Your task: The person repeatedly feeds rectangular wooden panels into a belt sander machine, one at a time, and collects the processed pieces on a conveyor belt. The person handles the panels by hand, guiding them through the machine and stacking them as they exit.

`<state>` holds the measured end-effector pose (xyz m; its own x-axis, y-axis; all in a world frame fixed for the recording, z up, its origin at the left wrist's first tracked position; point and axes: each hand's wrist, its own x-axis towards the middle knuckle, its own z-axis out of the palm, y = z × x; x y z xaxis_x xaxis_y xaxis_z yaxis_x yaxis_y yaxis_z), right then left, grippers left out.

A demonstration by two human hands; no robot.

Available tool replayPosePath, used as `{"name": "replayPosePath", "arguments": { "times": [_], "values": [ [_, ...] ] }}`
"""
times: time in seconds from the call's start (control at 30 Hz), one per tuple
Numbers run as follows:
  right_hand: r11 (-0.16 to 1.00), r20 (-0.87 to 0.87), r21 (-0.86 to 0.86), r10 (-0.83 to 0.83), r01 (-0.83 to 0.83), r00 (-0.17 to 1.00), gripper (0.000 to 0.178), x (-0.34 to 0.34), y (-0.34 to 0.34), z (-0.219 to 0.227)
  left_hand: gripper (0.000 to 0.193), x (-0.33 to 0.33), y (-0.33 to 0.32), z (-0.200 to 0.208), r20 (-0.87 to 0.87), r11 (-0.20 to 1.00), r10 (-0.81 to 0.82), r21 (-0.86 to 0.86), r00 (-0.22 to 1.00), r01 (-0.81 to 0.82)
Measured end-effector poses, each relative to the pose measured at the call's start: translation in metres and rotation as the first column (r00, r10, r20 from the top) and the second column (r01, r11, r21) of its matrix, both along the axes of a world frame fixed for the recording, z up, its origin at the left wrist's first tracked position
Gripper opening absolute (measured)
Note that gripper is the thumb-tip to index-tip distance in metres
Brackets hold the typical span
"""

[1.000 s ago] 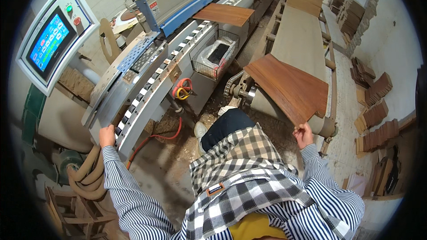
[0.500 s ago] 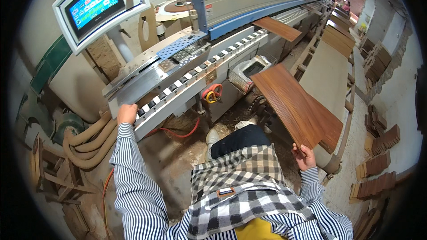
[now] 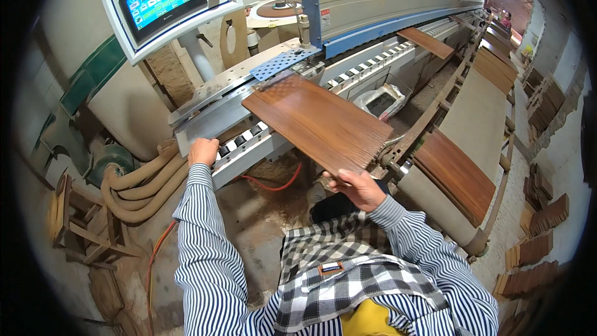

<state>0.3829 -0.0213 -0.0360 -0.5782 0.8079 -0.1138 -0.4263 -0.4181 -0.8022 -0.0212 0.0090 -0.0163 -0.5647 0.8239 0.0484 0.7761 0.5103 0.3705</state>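
Observation:
A brown wood-grain board (image 3: pixel 320 118) slants across the front of an edge-banding machine (image 3: pixel 367 18). Its far end lies over the metal infeed bed by the blue perforated plate (image 3: pixel 283 64). At the board's near corner my right hand (image 3: pixel 360 188) is closed, thumb on top and fingers underneath. My left hand (image 3: pixel 203 151) is curled over the near end of the roller rail (image 3: pixel 245 139), beside the black and white rollers; the undersides of its fingers are hidden. Another brown board (image 3: pixel 429 43) sticks out of the machine farther along.
On the right runs a belt conveyor (image 3: pixel 467 107) with a brown board stack (image 3: pixel 457 174) at its near end and more boards farther off. A control panel (image 3: pixel 168 1) stands upper left, above thick hoses (image 3: pixel 134 193). Board piles (image 3: pixel 528 246) line the right floor.
My right hand has carried the board leftward from beside the conveyor onto the front of the machine. My left hand stays at the rail's end. The whole view has shifted slightly.

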Motion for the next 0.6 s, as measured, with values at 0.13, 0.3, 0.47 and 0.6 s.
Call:
{"name": "replayPosePath", "arguments": {
  "times": [0.13, 0.3, 0.47, 0.6],
  "values": [
    [0.952, 0.004, -0.008, 0.307, -0.307, 0.952, 0.041, -0.042, 0.008, 0.0, 0.035, 0.01, -0.001, 0.008, 0.018, 0.999, 0.046, -0.028, 0.999, -0.046],
    [0.884, 0.015, 0.077, 0.462, -0.462, 0.887, 0.048, -0.067, 0.018, 0.002, 0.033, 0.008, -0.003, 0.008, 0.042, 0.999, 0.037, -0.034, 0.998, -0.036],
    [0.878, 0.111, 0.164, 0.437, -0.45, 0.893, 0.046, -0.075, 0.021, -0.007, 0.033, 0.008, -0.001, 0.005, 0.043, 0.999, 0.047, -0.03, 0.998, -0.046],
    [0.892, 0.152, 0.225, 0.365, -0.391, 0.919, 0.042, -0.074, 0.022, -0.012, 0.033, 0.006, -0.002, 0.004, 0.035, 0.999, 0.039, -0.033, 0.999, -0.038]
  ]
}}
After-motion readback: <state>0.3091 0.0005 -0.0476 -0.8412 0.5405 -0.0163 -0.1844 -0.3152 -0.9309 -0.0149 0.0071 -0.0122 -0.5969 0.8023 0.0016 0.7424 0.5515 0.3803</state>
